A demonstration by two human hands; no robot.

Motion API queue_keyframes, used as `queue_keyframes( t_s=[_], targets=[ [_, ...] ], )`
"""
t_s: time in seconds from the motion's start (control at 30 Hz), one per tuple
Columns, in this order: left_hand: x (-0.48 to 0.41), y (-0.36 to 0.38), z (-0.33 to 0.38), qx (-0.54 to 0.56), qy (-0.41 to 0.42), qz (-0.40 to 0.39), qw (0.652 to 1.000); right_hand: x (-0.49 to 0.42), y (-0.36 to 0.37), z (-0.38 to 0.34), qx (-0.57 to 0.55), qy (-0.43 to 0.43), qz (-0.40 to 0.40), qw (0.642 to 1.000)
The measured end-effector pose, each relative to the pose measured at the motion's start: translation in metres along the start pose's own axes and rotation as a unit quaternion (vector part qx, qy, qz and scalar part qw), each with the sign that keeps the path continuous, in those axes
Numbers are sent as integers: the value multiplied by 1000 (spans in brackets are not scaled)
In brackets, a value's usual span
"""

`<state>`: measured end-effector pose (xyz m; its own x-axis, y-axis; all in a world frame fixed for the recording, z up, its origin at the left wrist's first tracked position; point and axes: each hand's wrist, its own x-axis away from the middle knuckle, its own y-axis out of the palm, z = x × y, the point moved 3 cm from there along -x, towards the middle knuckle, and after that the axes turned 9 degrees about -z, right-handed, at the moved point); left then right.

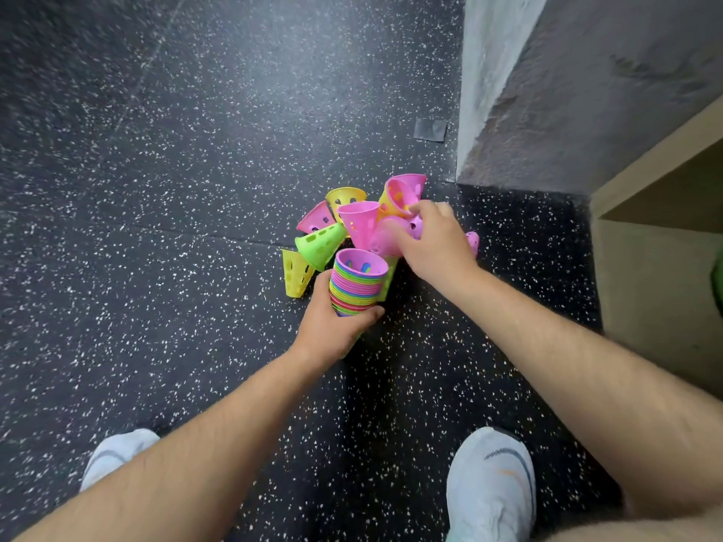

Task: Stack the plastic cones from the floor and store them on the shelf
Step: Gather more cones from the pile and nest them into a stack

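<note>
- Head view, looking down at a speckled dark floor (176, 228).
- Left hand (332, 326): fingers and thumb curled round the lower end of the stack (358, 285), holding it above the floor. The stack is tilted, with its open end up and away from the person.
- The stack is many nested cones in mixed colours. The top one is purple, with holes visible inside.
- Right hand (434, 244): reaches over the pile, fingers bent down onto a pink cone (385, 236). Hand and cone are blurred, so I cannot tell whether the grip is closed.
- Loose cones (358, 221) lie in a heap on the floor just beyond the stack, pink and yellow, tipped at various angles.
- Green cone (319, 246) lies on its side at the heap's left edge, with a yellow cone (295, 273) beside it, next to the left hand.
- Shelf (657, 213): pale wood, at the right edge, near the heap but not touching it.
- Grey wall (547, 91) behind the shelf.
- Left shoe (117, 451) and right shoe (491, 483) at the bottom, both pale.
</note>
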<state>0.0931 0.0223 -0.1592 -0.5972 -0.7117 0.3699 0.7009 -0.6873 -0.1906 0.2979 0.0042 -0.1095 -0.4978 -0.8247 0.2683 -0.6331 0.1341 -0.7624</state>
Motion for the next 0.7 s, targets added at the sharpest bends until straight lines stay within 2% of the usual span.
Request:
queue_keyframes(
  t_s=[0.1, 0.2, 0.47, 0.6, 0.7],
  targets=[
    [-3, -1, -2, -3, -2, 1, 1000, -9, 11, 2, 31, 52, -46, 997],
    [-3, 1, -2, -13, 1, -10, 1000, -4, 14, 8, 4, 57, -58, 997],
    [-2, 4, -3, -20, 13, -26, 999, 16, 2, 18, -91, 19, -2, 996],
    [-1, 3, -1, -22, 13, -32, 999, 26, -6, 20, -57, -10, 23, 998],
    [0, 1, 0, -21, 11, -28, 999, 30, 4, 27, -11, 7, -16, 1000]
  ],
)
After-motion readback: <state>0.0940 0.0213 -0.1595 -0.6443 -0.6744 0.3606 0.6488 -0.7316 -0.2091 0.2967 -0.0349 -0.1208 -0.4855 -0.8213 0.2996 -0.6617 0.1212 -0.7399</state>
